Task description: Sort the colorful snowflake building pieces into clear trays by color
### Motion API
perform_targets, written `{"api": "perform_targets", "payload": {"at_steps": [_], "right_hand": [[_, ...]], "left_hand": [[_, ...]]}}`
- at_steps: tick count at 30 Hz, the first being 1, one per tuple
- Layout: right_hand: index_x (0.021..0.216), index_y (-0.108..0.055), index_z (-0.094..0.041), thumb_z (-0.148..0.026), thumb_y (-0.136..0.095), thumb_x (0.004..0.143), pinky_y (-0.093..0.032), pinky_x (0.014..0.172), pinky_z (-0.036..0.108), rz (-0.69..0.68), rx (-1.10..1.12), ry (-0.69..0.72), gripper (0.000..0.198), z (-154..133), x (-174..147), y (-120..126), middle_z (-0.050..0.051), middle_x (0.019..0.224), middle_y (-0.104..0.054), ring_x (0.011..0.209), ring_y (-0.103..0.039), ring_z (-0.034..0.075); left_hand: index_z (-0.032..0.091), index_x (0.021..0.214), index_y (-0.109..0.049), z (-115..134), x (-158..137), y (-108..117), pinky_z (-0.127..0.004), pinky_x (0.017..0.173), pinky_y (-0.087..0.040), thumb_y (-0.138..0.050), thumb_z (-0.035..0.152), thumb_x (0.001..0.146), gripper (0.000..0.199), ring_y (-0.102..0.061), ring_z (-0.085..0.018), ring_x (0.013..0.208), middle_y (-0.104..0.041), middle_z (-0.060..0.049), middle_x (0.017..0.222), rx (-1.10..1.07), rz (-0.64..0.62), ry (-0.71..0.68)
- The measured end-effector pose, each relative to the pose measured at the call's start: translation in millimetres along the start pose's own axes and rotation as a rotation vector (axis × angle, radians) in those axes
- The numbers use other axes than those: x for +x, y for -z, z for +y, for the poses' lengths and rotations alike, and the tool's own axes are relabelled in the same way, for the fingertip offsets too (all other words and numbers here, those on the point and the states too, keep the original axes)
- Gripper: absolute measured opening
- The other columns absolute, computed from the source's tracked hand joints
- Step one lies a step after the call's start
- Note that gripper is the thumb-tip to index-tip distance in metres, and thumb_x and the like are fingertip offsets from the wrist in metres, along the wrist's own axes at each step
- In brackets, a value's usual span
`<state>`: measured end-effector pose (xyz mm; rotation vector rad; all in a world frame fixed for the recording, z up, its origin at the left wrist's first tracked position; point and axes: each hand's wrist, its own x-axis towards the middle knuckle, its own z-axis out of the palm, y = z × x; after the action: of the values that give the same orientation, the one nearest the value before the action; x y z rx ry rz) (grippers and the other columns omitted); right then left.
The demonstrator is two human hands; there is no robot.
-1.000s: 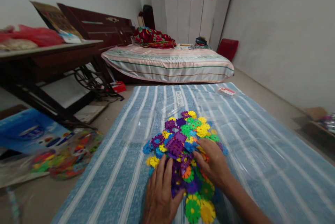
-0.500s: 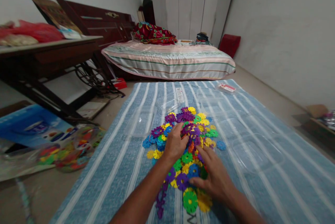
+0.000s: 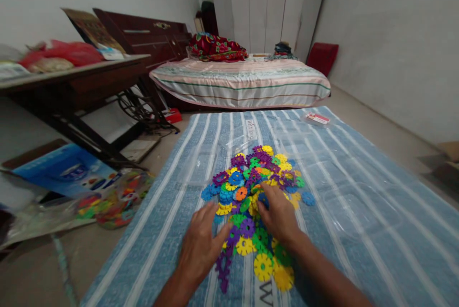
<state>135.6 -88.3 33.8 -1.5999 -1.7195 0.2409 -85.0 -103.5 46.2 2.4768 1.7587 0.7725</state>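
A heap of toothed plastic snowflake discs (image 3: pixel 247 227) in yellow, green, blue, purple and orange lies on the striped cloth (image 3: pixel 161 230). At the heap's near left edge, my left hand (image 3: pixel 202 240) is open, thumb apart from the fingers and nothing seen in it. My right hand (image 3: pixel 278 213) reaches into the right side of the heap. Its thumb and forefinger are spread around a blue disc (image 3: pixel 263 199), without visibly closing on it; the other fingertips are partly hidden. Nearest to me lie a yellow disc (image 3: pixel 263 267) and a purple linked piece (image 3: pixel 223 271).
Clear plastic lids or trays (image 3: pixel 358 209) lie right of the heap, with another clear tray (image 3: pixel 199 166) at left. A small red-and-white packet (image 3: pixel 318 118) is near the far edge. Beyond stand a bed (image 3: pixel 240 82) and, leftward, a sewing-machine table (image 3: pixel 71 75).
My left hand has drawn back from the heap's middle to its near left edge. My right hand has moved up and inward over the discs. Some discs have shifted; the view has turned slightly left.
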Motion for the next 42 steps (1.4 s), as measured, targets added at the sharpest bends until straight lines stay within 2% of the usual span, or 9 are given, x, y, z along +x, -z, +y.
{"api": "perform_targets", "payload": {"at_steps": [5, 8, 11, 14, 19, 26, 32, 37, 42], "right_hand": [[0.116, -0.061, -0.018, -0.022, -0.054, 0.077, -0.052, 0.088, 0.039, 0.115, 0.322, -0.127, 0.040, -5.0, 45.2, 0.7, 0.009, 0.105, -0.068, 0.097, -0.064, 0.023], [0.120, -0.059, -0.019, -0.027, -0.054, 0.080, -0.051, 0.090, 0.040, 0.102, 0.360, -0.061, 0.041, -5.0, 43.7, 20.0, 0.010, 0.110, -0.066, 0.100, -0.063, 0.023], [0.121, -0.058, -0.022, -0.027, -0.055, 0.082, -0.046, 0.099, 0.043, -0.052, 0.219, 0.063, 0.040, 2.8, 2.6, 44.8, 0.010, 0.119, -0.063, 0.114, -0.057, 0.024], [0.135, -0.049, -0.027, -0.026, -0.066, 0.070, -0.049, 0.095, 0.045, -0.272, 0.032, 0.078, 0.068, 19.4, -58.9, 56.5, 0.011, 0.135, -0.053, 0.120, -0.054, 0.030], [0.144, -0.037, -0.027, -0.024, -0.069, 0.060, -0.042, 0.101, 0.055, -0.315, -0.078, 0.151, 0.089, 38.0, -111.7, 36.6, 0.013, 0.149, -0.036, 0.133, -0.039, 0.038], [0.138, -0.043, -0.019, -0.012, -0.052, 0.066, -0.043, 0.104, 0.046, -0.106, 0.186, 0.093, 0.072, 12.7, -69.9, -2.5, 0.013, 0.142, -0.045, 0.132, -0.043, 0.028], [0.130, -0.052, -0.020, -0.006, -0.047, 0.055, -0.045, 0.103, 0.043, -0.008, 0.466, -0.099, 0.076, -8.3, -33.3, -18.4, 0.009, 0.128, -0.060, 0.120, -0.055, 0.025], [0.130, -0.053, -0.019, -0.015, -0.053, 0.066, -0.045, 0.102, 0.044, 0.090, 0.456, -0.096, 0.064, -17.5, 10.8, -10.4, 0.010, 0.124, -0.062, 0.119, -0.055, 0.026], [0.126, -0.056, -0.021, -0.026, -0.053, 0.081, -0.046, 0.099, 0.045, 0.183, 0.300, 0.027, 0.046, -0.5, 31.1, 9.3, 0.011, 0.121, -0.061, 0.115, -0.055, 0.025]], "left_hand": [[0.019, 0.139, -0.043, 23.6, -56.8, -10.6, -0.049, 0.098, -0.047, -0.070, 0.046, 0.067, 0.081, -0.050, -0.035, 0.125, -0.049, -0.017, 0.141, 0.085, -0.109, -0.142], [0.020, 0.147, -0.029, 34.1, -63.4, -17.5, -0.052, 0.103, -0.040, -0.072, 0.044, 0.065, 0.096, -0.041, -0.037, 0.132, -0.040, -0.016, 0.148, 0.095, -0.152, -0.180], [0.020, 0.148, -0.026, 37.9, -57.2, -21.8, -0.050, 0.102, -0.041, -0.071, 0.043, 0.068, 0.094, -0.043, -0.035, 0.131, -0.041, -0.017, 0.147, 0.074, -0.135, -0.179], [0.021, 0.146, -0.030, 38.9, -49.1, -26.4, -0.048, 0.099, -0.045, -0.070, 0.040, 0.071, 0.087, -0.049, -0.034, 0.126, -0.048, -0.016, 0.142, 0.036, -0.102, -0.141], [0.021, 0.142, -0.037, 44.0, -31.8, -37.1, -0.051, 0.100, -0.045, -0.071, 0.028, 0.067, 0.082, -0.048, -0.034, 0.128, -0.051, -0.014, 0.139, -0.095, -0.075, -0.011], [0.020, 0.136, -0.045, 61.4, 1.6, -45.4, -0.044, 0.101, -0.048, -0.063, 0.016, 0.067, 0.071, -0.054, -0.027, 0.123, -0.055, -0.011, 0.134, -0.563, -0.087, 0.290], [0.018, 0.127, -0.054, 68.6, 36.2, -41.5, -0.041, 0.104, -0.045, -0.061, 0.019, 0.071, 0.056, -0.056, -0.023, 0.120, -0.060, -0.009, 0.130, -0.818, -0.077, 0.402], [0.016, 0.114, -0.063, 59.4, 87.6, -23.7, -0.041, 0.106, -0.041, -0.061, 0.025, 0.073, 0.042, -0.055, -0.023, 0.120, -0.063, -0.010, 0.125, -0.817, -0.032, 0.284], [0.017, 0.104, -0.065, 27.9, 92.6, 0.5, -0.035, 0.083, -0.052, -0.054, 0.028, 0.078, 0.031, -0.065, -0.021, 0.092, -0.068, -0.009, 0.106, -0.529, 0.006, 0.356]]}}
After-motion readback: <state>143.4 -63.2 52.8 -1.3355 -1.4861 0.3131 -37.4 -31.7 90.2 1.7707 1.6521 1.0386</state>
